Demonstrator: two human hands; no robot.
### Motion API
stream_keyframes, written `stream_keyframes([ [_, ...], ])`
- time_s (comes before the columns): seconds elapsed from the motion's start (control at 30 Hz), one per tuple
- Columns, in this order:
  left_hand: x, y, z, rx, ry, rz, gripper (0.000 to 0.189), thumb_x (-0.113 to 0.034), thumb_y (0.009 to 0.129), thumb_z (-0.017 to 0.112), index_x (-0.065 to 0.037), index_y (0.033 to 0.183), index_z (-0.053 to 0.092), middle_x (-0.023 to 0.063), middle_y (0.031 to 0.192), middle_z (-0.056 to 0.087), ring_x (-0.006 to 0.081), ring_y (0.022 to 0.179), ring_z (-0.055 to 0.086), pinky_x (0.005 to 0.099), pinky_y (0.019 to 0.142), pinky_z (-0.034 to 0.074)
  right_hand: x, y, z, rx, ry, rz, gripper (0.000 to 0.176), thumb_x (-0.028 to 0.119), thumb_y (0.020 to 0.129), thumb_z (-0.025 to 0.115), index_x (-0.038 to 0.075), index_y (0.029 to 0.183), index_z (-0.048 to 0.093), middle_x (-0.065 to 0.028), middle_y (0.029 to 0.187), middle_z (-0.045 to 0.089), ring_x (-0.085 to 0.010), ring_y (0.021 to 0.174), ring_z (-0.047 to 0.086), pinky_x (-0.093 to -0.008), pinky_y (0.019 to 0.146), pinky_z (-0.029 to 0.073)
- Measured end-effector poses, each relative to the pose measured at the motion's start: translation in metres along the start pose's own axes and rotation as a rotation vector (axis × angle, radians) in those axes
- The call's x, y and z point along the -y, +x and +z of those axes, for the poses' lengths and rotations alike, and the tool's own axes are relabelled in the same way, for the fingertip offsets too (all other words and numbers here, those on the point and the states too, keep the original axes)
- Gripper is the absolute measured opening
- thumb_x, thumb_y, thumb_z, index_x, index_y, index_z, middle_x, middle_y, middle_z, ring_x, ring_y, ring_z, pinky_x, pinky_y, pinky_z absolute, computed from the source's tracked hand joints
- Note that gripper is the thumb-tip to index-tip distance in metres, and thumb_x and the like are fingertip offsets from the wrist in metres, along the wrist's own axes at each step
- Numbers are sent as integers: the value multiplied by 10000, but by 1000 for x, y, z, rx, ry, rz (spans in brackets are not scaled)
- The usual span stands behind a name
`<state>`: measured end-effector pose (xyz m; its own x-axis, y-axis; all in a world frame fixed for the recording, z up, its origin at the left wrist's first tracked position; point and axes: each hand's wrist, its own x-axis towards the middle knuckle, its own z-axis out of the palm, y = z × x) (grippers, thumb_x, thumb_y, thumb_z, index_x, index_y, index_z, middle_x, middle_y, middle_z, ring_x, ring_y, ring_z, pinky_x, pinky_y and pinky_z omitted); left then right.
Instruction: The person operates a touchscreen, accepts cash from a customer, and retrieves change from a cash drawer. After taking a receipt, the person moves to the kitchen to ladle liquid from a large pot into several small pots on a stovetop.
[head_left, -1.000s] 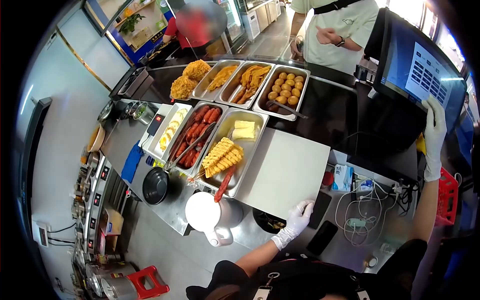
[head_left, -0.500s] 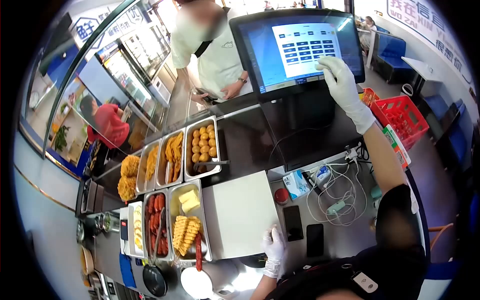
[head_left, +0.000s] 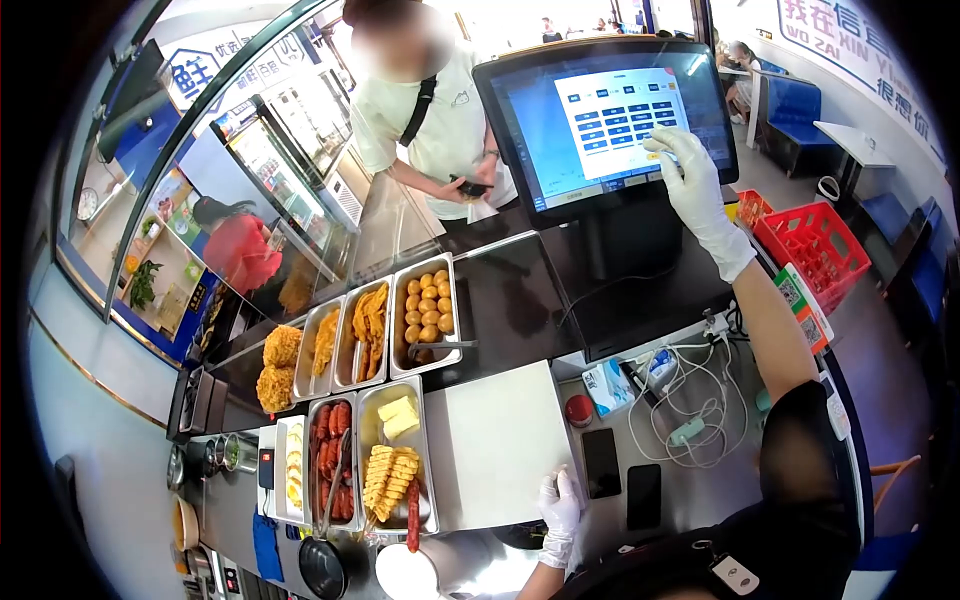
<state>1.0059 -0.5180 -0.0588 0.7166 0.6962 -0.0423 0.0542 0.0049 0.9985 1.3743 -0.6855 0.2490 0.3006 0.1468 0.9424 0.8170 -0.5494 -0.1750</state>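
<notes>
My right hand (head_left: 698, 195), in a white glove, is raised at the touchscreen monitor (head_left: 545, 135), its fingertips at the lower right of a white window with rows of dark buttons. The fingers are partly bent and apart, with nothing held. Lower down, my left hand (head_left: 560, 518), also gloved, lies by the right edge of a white board (head_left: 490, 440). Its fingers are loosely bent and slightly apart, and no object shows in them. Close to it are two dark phones (head_left: 601, 464) on the counter.
Metal trays hold brown eggs (head_left: 428, 305), sausages (head_left: 333, 450) and skewered yellow food (head_left: 390, 478). Tangled white cables (head_left: 700, 420) lie right of a tissue pack (head_left: 607, 388). A red crate (head_left: 815, 250) stands beyond the monitor. Across the counter, a person in a white shirt (head_left: 440, 130) holds a dark object.
The whole view has shifted slightly, moving the counter right and down in frame. My right hand stays at the screen, and my left hand stays by the board. The person opposite has raised the dark object.
</notes>
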Motion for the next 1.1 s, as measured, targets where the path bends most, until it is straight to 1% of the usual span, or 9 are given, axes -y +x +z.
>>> stream_keyframes([
  [0.23, -8, -2, -1, 28, -59, -80, 132, -95, 959, 543, -16, 990, 644, -37, 745, 568, 30, 645, 488, 196, 583, 414, -1, -2, -1, 6, -2, -3, 197, 14, 864, 554, 30, 1033, 656, -133, 1091, 625, -308, 1040, 585, -379, 916, 456],
  [0.3, -3, -1, -1, 21, 24, 4, 134, -100, 961, 542, -18, 990, 643, -34, 741, 572, 31, 643, 489, 197, 580, 414, -1, -2, -1, 5, 3, 2, 198, 14, 864, 553, 30, 1033, 657, -130, 1093, 626, -305, 1042, 584, -378, 916, 455],
  [0.53, 6, 0, -2, 36, 10, -14, 137, -114, 966, 537, -29, 986, 643, -29, 720, 575, 36, 633, 490, 196, 568, 405, 2, 2, -2, 0, -5, 23, 250, -24, 860, 541, 23, 1086, 635, -142, 1109, 625, -305, 1094, 573, -360, 960, 438],
  [0.57, 12, 1, -3, 24, 29, 29, 139, -115, 967, 534, -33, 988, 643, -30, 715, 576, 33, 619, 485, 194, 553, 398, 2, 3, -2, 0, -15, 26, 250, -24, 860, 541, 23, 1086, 635, -142, 1109, 625, -305, 1094, 573, -360, 960, 438],
  [0.63, 13, 1, -3, 30, 48, 68, 140, -117, 969, 531, -36, 991, 643, -30, 710, 576, 30, 605, 479, 192, 538, 391, 3, 7, 0, -38, 3, -10, 262, -7, 840, 526, 29, 1067, 653, -145, 1138, 612, -322, 1114, 548, -401, 971, 424],
  [0.7, 6, -1, -2, 18, -69, -76, 144, -121, 973, 522, -40, 988, 640, -31, 699, 576, 23, 576, 466, 186, 507, 371, 3, 10, 1, -13, -70, -51, 319, -20, 828, 506, 32, 1116, 632, -154, 1195, 583, -329, 1149, 528, -411, 993, 413],
  [0.8, 3, -1, -2, 17, -62, -60, 153, -130, 981, 505, -44, 984, 631, -31, 690, 573, 19, 558, 461, 182, 489, 355, -1, 15, 10, 27, -70, -55, 359, -5, 824, 509, 45, 1167, 602, -148, 1254, 550, -328, 1168, 514, -416, 1006, 403],
  [0.97, -8, -3, -1, 34, -64, -58, 152, -131, 981, 503, -41, 1013, 621, -29, 693, 573, 26, 558, 469, 184, 489, 359, -10, 20, 23, 68, -143, -48, 413, 20, 833, 500, 123, 1227, 564, -168, 1353, 463, -369, 1207, 465, -441, 1029, 369],
  [1.1, -5, -1, -2, 36, -12, -37, 150, -129, 979, 506, -36, 1014, 618, -21, 690, 572, 33, 567, 478, 187, 499, 368, -8, 26, 29, 75, -156, -34, 416, 24, 833, 503, 124, 1232, 561, -161, 1357, 464, -361, 1226, 452, -445, 1047, 349],
])
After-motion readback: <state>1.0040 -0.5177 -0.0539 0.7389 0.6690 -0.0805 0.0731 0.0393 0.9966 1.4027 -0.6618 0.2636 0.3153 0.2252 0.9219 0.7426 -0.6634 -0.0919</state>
